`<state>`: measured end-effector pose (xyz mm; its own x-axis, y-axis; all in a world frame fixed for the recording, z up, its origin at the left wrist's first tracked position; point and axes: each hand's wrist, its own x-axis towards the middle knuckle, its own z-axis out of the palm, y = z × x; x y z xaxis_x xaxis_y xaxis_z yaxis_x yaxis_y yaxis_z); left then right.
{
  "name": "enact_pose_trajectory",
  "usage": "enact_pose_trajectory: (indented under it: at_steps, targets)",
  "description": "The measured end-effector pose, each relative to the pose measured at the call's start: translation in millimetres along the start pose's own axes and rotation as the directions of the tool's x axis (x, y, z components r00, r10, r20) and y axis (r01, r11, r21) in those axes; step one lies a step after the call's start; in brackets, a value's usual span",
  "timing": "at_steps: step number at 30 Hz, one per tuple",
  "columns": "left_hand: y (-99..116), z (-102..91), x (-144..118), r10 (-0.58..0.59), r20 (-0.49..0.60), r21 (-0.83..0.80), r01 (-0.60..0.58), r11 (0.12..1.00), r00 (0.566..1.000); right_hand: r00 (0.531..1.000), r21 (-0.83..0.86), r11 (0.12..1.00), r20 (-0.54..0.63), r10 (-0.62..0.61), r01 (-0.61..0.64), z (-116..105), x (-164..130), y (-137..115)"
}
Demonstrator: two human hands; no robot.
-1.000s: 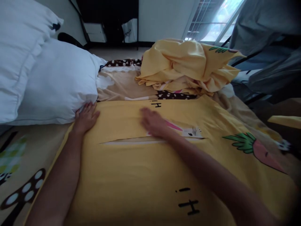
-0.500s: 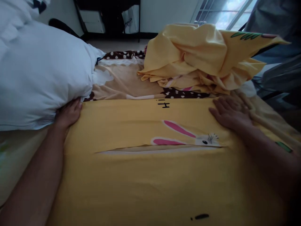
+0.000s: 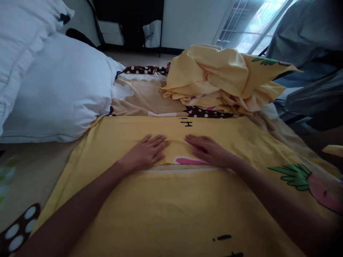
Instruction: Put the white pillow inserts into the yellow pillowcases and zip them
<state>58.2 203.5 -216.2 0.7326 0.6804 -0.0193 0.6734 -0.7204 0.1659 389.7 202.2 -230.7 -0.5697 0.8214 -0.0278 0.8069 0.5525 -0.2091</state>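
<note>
A yellow pillowcase or similar fabric cover (image 3: 171,203) lies spread flat in front of me, printed with "Hi!" lettering, a rabbit and a carrot-like shape with green leaves. A slit with a pale edge (image 3: 184,171) runs across it and gapes slightly. My left hand (image 3: 146,151) lies palm down on the cloth just above the slit's left part, fingers stretched out. To its right, my right hand (image 3: 209,151) rests on the cloth with extended fingers, slightly blurred, covering much of the rabbit print. Neither hand grips anything.
White pillows (image 3: 61,92) are stacked at the left. A crumpled yellow cloth (image 3: 211,71) lies at the far right of the bed, on a tan, dotted blanket (image 3: 144,92). Grey fabric (image 3: 297,46) hangs at the right, near a window (image 3: 243,28).
Both hands have moved inward from the cover's far left and right corners to its middle, near the slit. The view has shifted slightly.
</note>
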Motion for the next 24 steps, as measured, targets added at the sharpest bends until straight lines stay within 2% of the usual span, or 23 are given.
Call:
enact_pose_trajectory:
  at_steps: [1, 3, 6, 8, 9, 10, 12, 13, 14, 15, 17, 20, 22, 24]
  targets:
    - [-1, 7.1, 1, -0.001, 0.025, -0.023, 0.002, 1.000, 1.000, 0.999, -0.008, 1.000, 0.034, -0.001, 0.001, 4, 6, 0]
    - [-13, 14.1, -2, -0.102, 0.021, -0.034, 0.102, 0.994, 0.995, 0.988, -0.086, 0.984, -0.016, 0.152, -0.153, 7, 15, 12]
    - [-34, 12.2, -9, -0.292, -0.038, -0.009, 0.291, 0.957, 0.956, 0.911, -0.166, 0.898, -0.150, 0.385, -0.407, -1, 23, 36]
    - [-39, 9.7, -10, -0.356, -0.061, 0.006, 0.357, 0.934, 0.932, 0.873, -0.177, 0.866, -0.244, 0.422, -0.468, -10, 27, 34]
    - [-39, 9.1, -10, -0.367, -0.065, 0.011, 0.368, 0.930, 0.928, 0.884, -0.168, 0.885, -0.268, 0.383, -0.434, -12, 30, 25]
    - [-38, 9.1, -9, -0.366, -0.064, 0.015, 0.368, 0.930, 0.928, 0.915, -0.156, 0.923, -0.262, 0.306, -0.353, -12, 34, 12]
    - [-36, 9.9, -8, -0.356, -0.057, 0.014, 0.357, 0.934, 0.933, 0.984, -0.115, 0.989, -0.165, 0.069, -0.089, -5, 42, -18]
    - [-37, 10.2, -7, -0.352, -0.055, 0.011, 0.353, 0.935, 0.934, 0.994, -0.090, 0.995, -0.098, -0.045, 0.036, 1, 46, -31]
    - [-39, 10.2, -8, -0.355, -0.053, 0.007, 0.356, 0.935, 0.933, 0.993, -0.078, 0.991, -0.042, -0.109, 0.105, 7, 51, -38]
    - [-43, 9.6, -9, -0.366, -0.054, 0.004, 0.367, 0.930, 0.929, 0.995, -0.087, 0.992, -0.017, -0.097, 0.095, 12, 55, -40]
    - [-55, 6.8, -14, -0.427, -0.063, -0.002, 0.428, 0.904, 0.902, 0.997, -0.138, 0.987, -0.037, 0.075, -0.079, 17, 59, -26]
    - [-73, 0.7, -23, -0.570, -0.082, -0.030, 0.570, 0.821, 0.817, 0.924, -0.185, 0.906, -0.102, 0.369, -0.382, 7, 50, 18]
    - [-80, -1.3, -28, -0.619, -0.088, -0.047, 0.617, 0.786, 0.781, 0.872, -0.196, 0.850, -0.145, 0.468, -0.489, -3, 32, 40]
    - [-83, -0.3, -29, -0.623, -0.103, -0.049, 0.622, 0.782, 0.775, 0.847, -0.211, 0.822, -0.189, 0.497, -0.530, -8, 7, 46]
